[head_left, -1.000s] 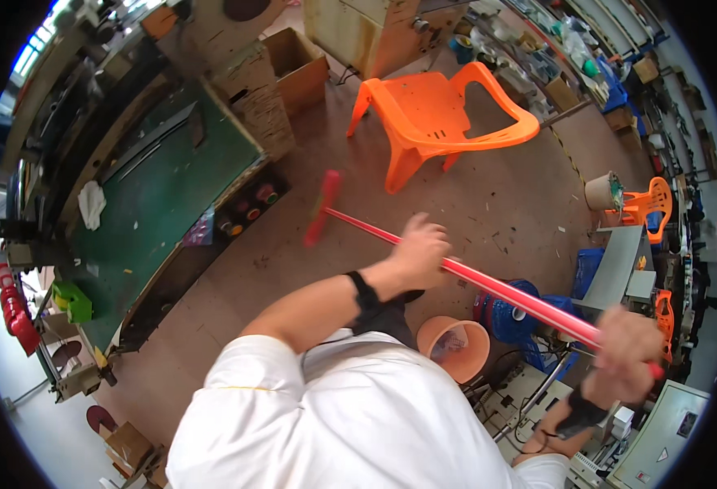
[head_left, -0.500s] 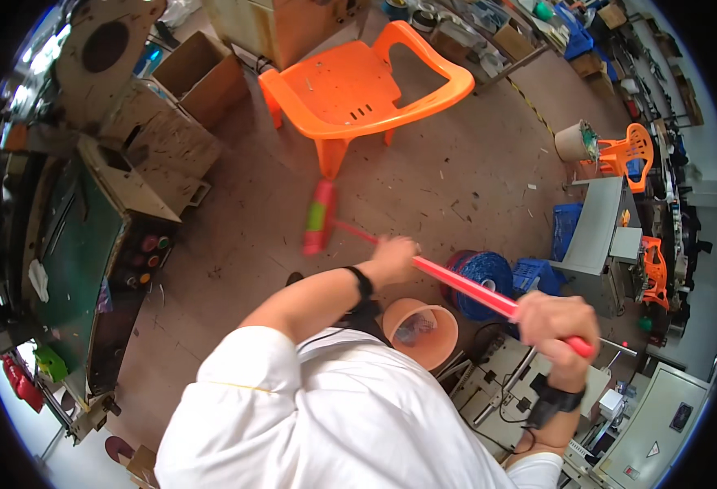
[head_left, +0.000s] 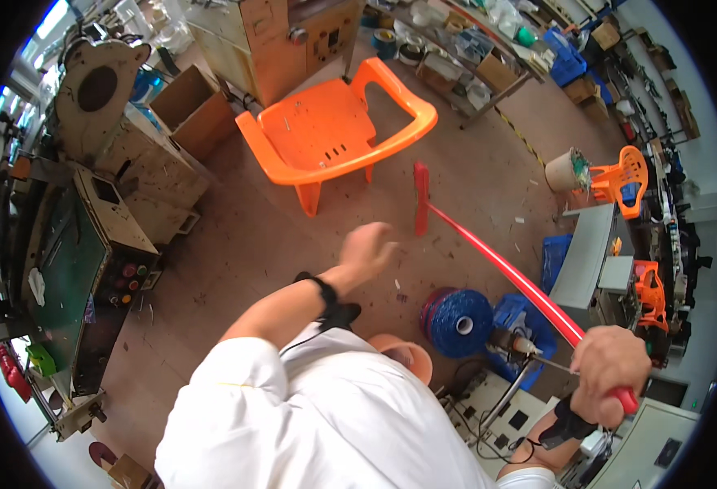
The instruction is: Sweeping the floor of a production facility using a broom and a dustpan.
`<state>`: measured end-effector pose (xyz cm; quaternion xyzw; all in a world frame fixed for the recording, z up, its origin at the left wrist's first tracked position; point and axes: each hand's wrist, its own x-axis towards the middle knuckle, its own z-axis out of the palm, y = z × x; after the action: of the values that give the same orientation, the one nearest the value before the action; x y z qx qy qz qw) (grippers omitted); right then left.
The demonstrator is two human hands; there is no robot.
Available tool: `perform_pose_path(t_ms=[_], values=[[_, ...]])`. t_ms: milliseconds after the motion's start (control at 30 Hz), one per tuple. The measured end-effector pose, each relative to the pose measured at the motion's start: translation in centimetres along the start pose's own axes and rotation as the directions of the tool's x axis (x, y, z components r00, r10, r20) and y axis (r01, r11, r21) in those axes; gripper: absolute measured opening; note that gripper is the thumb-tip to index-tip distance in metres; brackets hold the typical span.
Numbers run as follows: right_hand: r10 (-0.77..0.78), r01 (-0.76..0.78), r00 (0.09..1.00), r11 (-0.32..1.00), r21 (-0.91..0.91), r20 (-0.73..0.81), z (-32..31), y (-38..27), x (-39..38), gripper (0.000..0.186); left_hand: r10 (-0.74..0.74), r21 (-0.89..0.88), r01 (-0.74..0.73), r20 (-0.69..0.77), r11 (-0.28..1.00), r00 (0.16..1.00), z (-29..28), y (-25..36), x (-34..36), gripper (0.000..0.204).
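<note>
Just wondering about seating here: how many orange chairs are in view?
3. One orange chair stands left of the red broom; a second chair is at the right beside the beige bin; a third chair is right of the grey table. Others may be hidden.

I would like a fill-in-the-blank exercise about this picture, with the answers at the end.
1. The right hand grips a long pole coloured ____.
2. The left hand holds ____.
3. The largest chair is coloured ____.
4. The large round spool is mostly ____.

Answers: red; nothing; orange; blue.
</note>
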<state>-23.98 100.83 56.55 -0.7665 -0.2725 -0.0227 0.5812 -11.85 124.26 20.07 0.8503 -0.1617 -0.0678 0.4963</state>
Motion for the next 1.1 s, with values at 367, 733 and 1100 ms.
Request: perform_pose_path(t_ms=[367, 733, 1100], values=[[0.041, -0.005, 0.976, 0.986, 0.166, -0.215, -6.4, 11.7, 5.6, 0.043, -0.153, 0.714, 0.272, -0.227, 0.645, 0.962, -11.9, -9.1, 10.9, 0.044], [-0.082, 0.102, 0.991, 0.972, 0.212, -0.104, -13.9, 12.8, 17.6, 0.037, -0.128, 0.788, 0.122, -0.055, 0.603, 0.990, -20.9, -14.6, 1.9, 0.027], [-0.163, 0.134, 0.985, 0.933, 0.335, 0.060, -11.5, 15.2, 33.0, 0.038, -0.447, 0.776, 0.396, -0.165, 0.491, 0.879, -20.7, -10.4, -25.5, 0.051]])
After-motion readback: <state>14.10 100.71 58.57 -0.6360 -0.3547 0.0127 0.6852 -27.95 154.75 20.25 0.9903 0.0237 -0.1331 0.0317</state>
